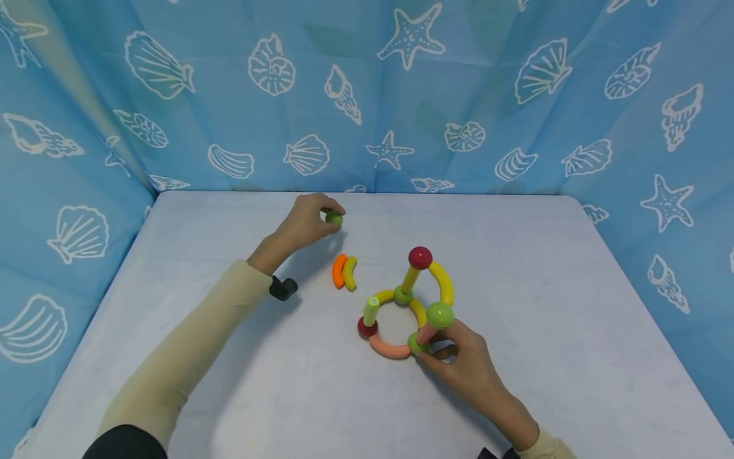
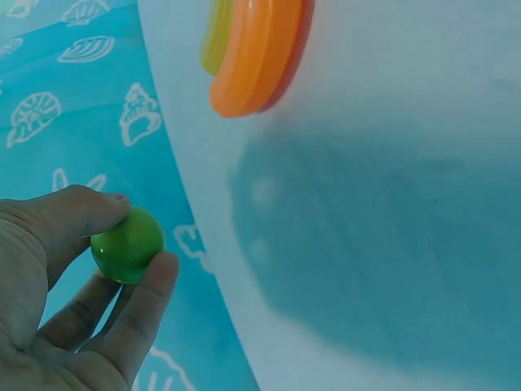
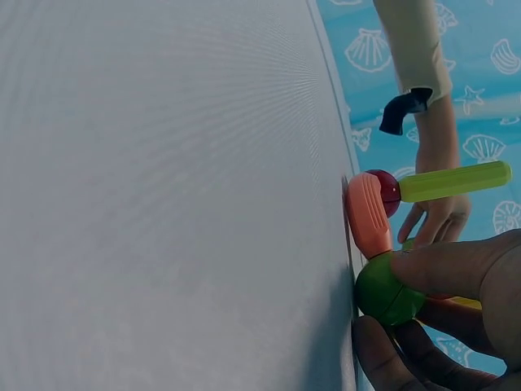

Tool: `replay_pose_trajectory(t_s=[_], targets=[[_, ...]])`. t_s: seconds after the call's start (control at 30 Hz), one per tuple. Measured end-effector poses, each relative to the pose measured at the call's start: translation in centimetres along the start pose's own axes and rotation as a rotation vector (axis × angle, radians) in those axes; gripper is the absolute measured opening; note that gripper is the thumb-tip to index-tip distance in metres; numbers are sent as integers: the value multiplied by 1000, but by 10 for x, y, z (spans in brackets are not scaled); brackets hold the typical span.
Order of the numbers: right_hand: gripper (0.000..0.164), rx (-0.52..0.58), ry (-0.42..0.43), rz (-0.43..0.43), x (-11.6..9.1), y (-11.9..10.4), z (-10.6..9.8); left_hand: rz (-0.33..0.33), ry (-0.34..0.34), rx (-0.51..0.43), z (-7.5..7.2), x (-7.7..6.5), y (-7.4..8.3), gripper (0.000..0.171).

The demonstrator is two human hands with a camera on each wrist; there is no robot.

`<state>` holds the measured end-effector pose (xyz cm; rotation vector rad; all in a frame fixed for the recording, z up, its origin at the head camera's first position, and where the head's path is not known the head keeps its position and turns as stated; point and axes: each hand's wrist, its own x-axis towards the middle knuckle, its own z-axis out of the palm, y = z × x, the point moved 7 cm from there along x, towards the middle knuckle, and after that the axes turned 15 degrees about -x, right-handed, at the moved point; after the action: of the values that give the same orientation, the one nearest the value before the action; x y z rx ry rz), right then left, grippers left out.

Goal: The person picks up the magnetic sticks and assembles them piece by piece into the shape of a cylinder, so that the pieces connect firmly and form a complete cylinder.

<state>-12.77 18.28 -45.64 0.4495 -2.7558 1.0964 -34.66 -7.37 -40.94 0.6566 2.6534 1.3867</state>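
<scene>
My left hand (image 1: 301, 223) pinches a green ball (image 2: 128, 246) between thumb and fingers, over the far part of the table. With my right hand (image 1: 473, 360) I grip the lower green ball (image 3: 389, 289) at the near right corner of a toy structure of balls and rods. Its base ring includes a salmon curved rod (image 1: 390, 349) and yellow curved rods. A light green stick (image 1: 371, 312) rises from a dark red ball (image 1: 367, 329). A yellow curved rod (image 1: 443, 284) joins a raised red ball (image 1: 420, 257) to an upper green ball (image 1: 440, 315).
An orange curved rod (image 1: 339, 271) and a yellow curved rod (image 1: 349, 274) lie side by side, left of the structure. The white table (image 1: 573, 287) meets a blue curtain (image 1: 367, 95) with shell prints at its far edge.
</scene>
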Motion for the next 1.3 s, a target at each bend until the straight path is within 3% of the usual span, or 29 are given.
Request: replay_pose_trajectory(t_s=[0.5,0.93,1.17,1.3], targets=[[45,-16,9,-7,2,0,0,14,28,-33,-12,-34,11,23],[47,-23,-5,8,0,0,3,59,50,-75,-10,-69,19,20],[46,-26,-9,4,0,-1,2,34,46,-70,-8,-82,20,20],[46,-26,-13,4,1,-1,2,65,67,-73,-10,-90,24,20]])
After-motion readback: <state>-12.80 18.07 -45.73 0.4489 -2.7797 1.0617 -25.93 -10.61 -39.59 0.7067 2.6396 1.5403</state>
